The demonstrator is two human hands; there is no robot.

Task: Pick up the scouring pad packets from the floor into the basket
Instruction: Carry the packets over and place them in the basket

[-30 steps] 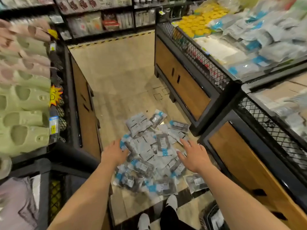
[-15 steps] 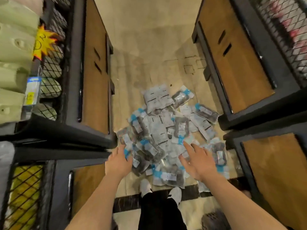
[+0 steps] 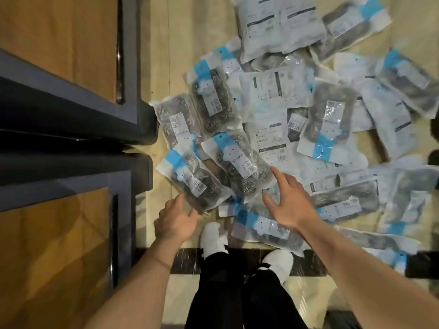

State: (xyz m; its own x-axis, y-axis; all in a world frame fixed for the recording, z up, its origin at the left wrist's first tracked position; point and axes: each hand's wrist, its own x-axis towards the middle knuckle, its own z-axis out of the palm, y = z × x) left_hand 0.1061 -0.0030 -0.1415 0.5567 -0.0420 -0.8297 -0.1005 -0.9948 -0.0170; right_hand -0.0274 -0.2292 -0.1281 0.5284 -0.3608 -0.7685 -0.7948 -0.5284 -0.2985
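Several scouring pad packets (image 3: 327, 122), clear bags with blue headers and white labels holding steel-wool pads, lie in a heap on the tan floor ahead of my feet. My left hand (image 3: 177, 222) reaches to the near end of one packet (image 3: 194, 184) at the heap's left edge, fingers spread, its fingertips at the bag's corner. My right hand (image 3: 288, 200) hovers open over the middle of the heap, fingers splayed, index pointing at another packet (image 3: 240, 162). No basket shows in this view.
Two wooden display cabinets with dark frames (image 3: 133, 129) stand close on the left, a narrow gap between them. My white shoes (image 3: 213, 236) stand at the heap's near edge on a dark floor strip (image 3: 187, 261). A dark object (image 3: 342, 320) sits at the bottom right.
The view has dropped much closer to the floor and tilted down. Both hands have come lower onto the near side of the heap, the left moving onto a packet's corner.
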